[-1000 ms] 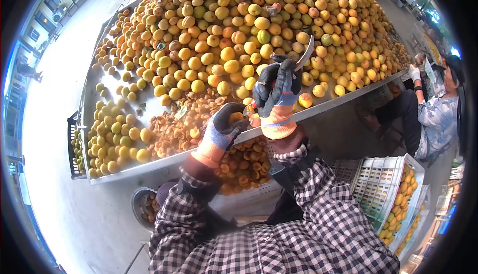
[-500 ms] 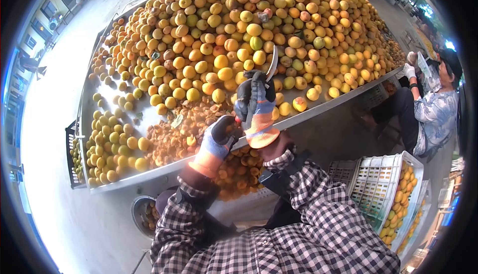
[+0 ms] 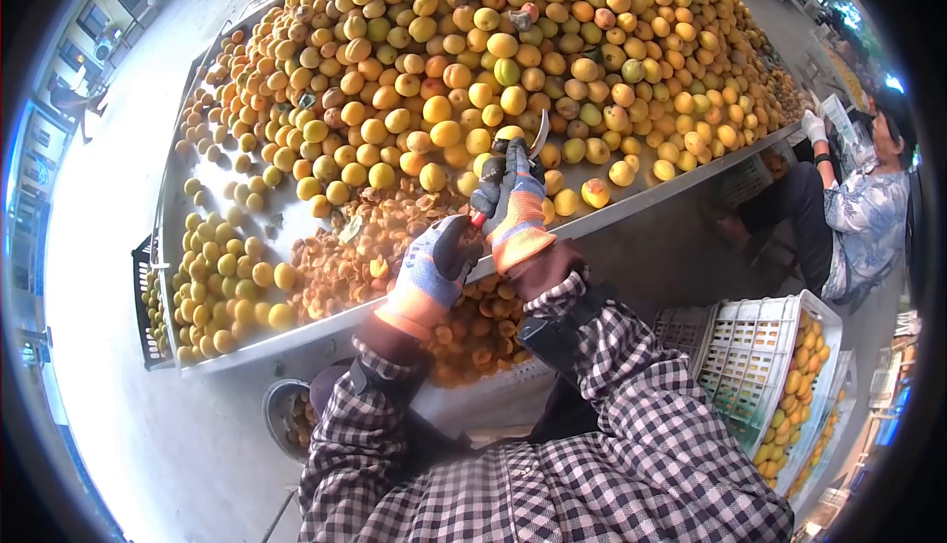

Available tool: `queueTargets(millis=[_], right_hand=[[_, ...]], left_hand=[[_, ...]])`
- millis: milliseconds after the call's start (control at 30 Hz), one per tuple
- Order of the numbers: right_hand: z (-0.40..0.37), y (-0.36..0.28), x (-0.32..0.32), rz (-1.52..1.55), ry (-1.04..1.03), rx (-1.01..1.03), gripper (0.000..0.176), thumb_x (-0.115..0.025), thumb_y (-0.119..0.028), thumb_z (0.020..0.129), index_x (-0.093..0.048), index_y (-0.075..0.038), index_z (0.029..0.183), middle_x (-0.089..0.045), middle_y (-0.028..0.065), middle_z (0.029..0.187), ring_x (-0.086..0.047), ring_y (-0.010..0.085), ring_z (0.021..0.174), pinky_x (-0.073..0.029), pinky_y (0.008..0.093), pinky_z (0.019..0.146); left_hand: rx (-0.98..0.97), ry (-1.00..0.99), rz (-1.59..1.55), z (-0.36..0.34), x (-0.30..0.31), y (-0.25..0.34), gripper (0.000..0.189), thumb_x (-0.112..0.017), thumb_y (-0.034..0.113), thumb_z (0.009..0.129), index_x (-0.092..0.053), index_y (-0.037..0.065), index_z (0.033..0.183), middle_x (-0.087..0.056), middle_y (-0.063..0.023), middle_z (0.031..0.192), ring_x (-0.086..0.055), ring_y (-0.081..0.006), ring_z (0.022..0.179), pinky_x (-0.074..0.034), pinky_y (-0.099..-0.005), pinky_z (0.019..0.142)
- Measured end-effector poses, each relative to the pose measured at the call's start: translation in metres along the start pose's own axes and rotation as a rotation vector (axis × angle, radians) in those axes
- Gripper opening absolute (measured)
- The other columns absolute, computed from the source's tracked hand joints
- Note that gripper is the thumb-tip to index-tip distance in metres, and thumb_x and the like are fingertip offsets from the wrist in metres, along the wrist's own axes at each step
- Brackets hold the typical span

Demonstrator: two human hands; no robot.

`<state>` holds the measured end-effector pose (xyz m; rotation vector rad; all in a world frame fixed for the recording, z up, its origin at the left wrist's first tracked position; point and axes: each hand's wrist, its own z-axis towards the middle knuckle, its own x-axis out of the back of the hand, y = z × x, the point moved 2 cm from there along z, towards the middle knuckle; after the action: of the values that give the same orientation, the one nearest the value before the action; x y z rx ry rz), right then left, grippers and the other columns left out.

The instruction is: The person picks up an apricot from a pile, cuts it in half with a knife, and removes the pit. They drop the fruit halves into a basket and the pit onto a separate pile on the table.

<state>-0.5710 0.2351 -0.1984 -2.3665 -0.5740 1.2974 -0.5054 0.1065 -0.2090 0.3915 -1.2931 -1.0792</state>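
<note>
My right hand (image 3: 515,206), in a blue and orange glove, is shut on a small knife (image 3: 538,135) whose curved blade points up over the table's front edge. My left hand (image 3: 434,269), gloved the same way, sits just below and left of it. Its fingers curl around an apricot that barely shows. Both hands hover at the rim of the metal table (image 3: 296,331), in front of the big pile of whole apricots (image 3: 513,40). A heap of cut apricot halves (image 3: 360,247) lies just left of my hands.
Small yellow apricots (image 3: 222,282) lie at the table's left end. A crate of halves (image 3: 483,331) stands under the table, beside a metal bowl (image 3: 281,415). A white crate of apricots (image 3: 779,375) is at my right. Another person (image 3: 868,213) sits at the far right.
Both hands moved slightly left and toward the table. The knife blade now stands more upright and closer to the pile. My left hand closed up next to the right.
</note>
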Motion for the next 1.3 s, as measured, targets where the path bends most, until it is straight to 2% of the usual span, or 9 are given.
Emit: queueTargets(millis=[167, 500, 600, 667, 700, 767, 967, 1033, 1300], right_hand=[[0.013, 0.003, 0.008, 0.046, -0.005, -0.054, 0.025, -0.053, -0.043, 0.097, -0.053, -0.018, 0.097, -0.043, -0.0035, 0.058, -0.034, 0.0108, 0.039, -0.024, 0.0257, 0.036], [0.029, 0.011, 0.023, 0.217, -0.08, -0.178, 0.023, -0.053, -0.04, 0.098, -0.053, -0.017, 0.096, -0.043, -0.004, 0.059, -0.034, 0.0097, 0.041, -0.023, 0.0245, 0.037], [0.015, 0.004, 0.01, 0.145, -0.105, -0.105, 0.025, -0.054, -0.041, 0.097, -0.054, -0.016, 0.093, -0.044, -0.0036, 0.058, -0.035, 0.0095, 0.039, -0.024, 0.0244, 0.036], [-0.002, -0.004, -0.004, -0.037, 0.048, 0.087, 0.026, -0.053, -0.04, 0.098, -0.056, -0.014, 0.096, -0.041, -0.003, 0.057, -0.028, 0.0088, 0.039, -0.021, 0.0246, 0.037], [-0.007, -0.003, -0.006, -0.036, 0.048, 0.087, 0.026, -0.053, -0.04, 0.098, -0.056, -0.014, 0.096, -0.041, -0.003, 0.057, -0.028, 0.0088, 0.039, -0.021, 0.0246, 0.037], [-0.015, -0.005, -0.01, -0.132, -0.154, 0.275, 0.027, -0.052, -0.039, 0.099, -0.056, -0.012, 0.099, -0.042, -0.0027, 0.057, -0.031, 0.0088, 0.039, -0.023, 0.0244, 0.036], [-0.001, -0.001, -0.002, -0.069, -0.111, 0.142, 0.026, -0.053, -0.04, 0.098, -0.055, -0.014, 0.096, -0.044, -0.0032, 0.06, -0.03, 0.0081, 0.039, -0.023, 0.0245, 0.037], [0.005, 0.001, 0.003, 0.052, -0.052, 0.0, 0.026, -0.053, -0.041, 0.098, -0.054, -0.016, 0.092, -0.043, -0.0043, 0.06, -0.028, 0.0083, 0.04, -0.021, 0.0246, 0.037], [0.014, 0.005, 0.011, 0.089, 0.023, -0.094, 0.025, -0.055, -0.041, 0.097, -0.054, -0.016, 0.092, -0.043, -0.0042, 0.059, -0.025, 0.0088, 0.039, -0.02, 0.0241, 0.037]], left_hand=[[-0.005, -0.004, 0.001, 0.002, 0.001, 0.004, 0.04, -0.069, 0.005, 0.08, -0.059, 0.0, 0.118, -0.065, -0.0203, 0.107, -0.063, -0.0377, 0.1, -0.05, -0.0389, 0.085], [0.056, 0.016, -0.065, 0.003, 0.0, 0.007, 0.043, -0.071, 0.004, 0.078, -0.061, 0.005, 0.119, -0.066, -0.0163, 0.107, -0.064, -0.0337, 0.1, -0.05, -0.0368, 0.084], [0.05, 0.04, -0.086, 0.005, -0.001, 0.007, 0.044, -0.073, 0.004, 0.076, -0.061, 0.005, 0.119, -0.067, -0.0151, 0.106, -0.065, -0.0322, 0.099, -0.05, -0.0361, 0.083], [0.049, 0.044, -0.071, 0.006, -0.002, 0.007, 0.044, -0.074, 0.004, 0.075, -0.061, 0.005, 0.118, -0.067, -0.0145, 0.105, -0.066, -0.031, 0.098, -0.05, -0.0355, 0.083], [0.093, 0.056, -0.116, 0.005, -0.004, 0.004, 0.045, -0.075, 0.005, 0.074, -0.061, 0.005, 0.117, -0.067, -0.0135, 0.104, -0.066, -0.0289, 0.097, -0.05, -0.0348, 0.082], [0.138, 0.069, -0.162, 0.005, -0.006, 0.002, 0.046, -0.076, 0.005, 0.074, -0.061, 0.004, 0.116, -0.068, -0.0125, 0.103, -0.066, -0.0268, 0.095, -0.05, -0.0342, 0.082], [0.093, 0.051, -0.155, 0.005, -0.004, 0.0, 0.045, -0.077, 0.007, 0.074, -0.06, 0.003, 0.116, -0.068, -0.0107, 0.101, -0.066, -0.0221, 0.092, -0.05, -0.0324, 0.08], [0.064, 0.033, -0.162, 0.006, -0.003, 0.003, 0.045, -0.077, 0.008, 0.076, -0.06, 0.003, 0.117, -0.068, -0.0119, 0.101, -0.066, -0.0231, 0.092, -0.051, -0.0326, 0.08], [0.081, 0.023, -0.071, 0.006, -0.003, 0.011, 0.044, -0.076, 0.01, 0.077, -0.06, 0.003, 0.117, -0.068, -0.0145, 0.101, -0.067, -0.0287, 0.094, -0.051, -0.0348, 0.08]])
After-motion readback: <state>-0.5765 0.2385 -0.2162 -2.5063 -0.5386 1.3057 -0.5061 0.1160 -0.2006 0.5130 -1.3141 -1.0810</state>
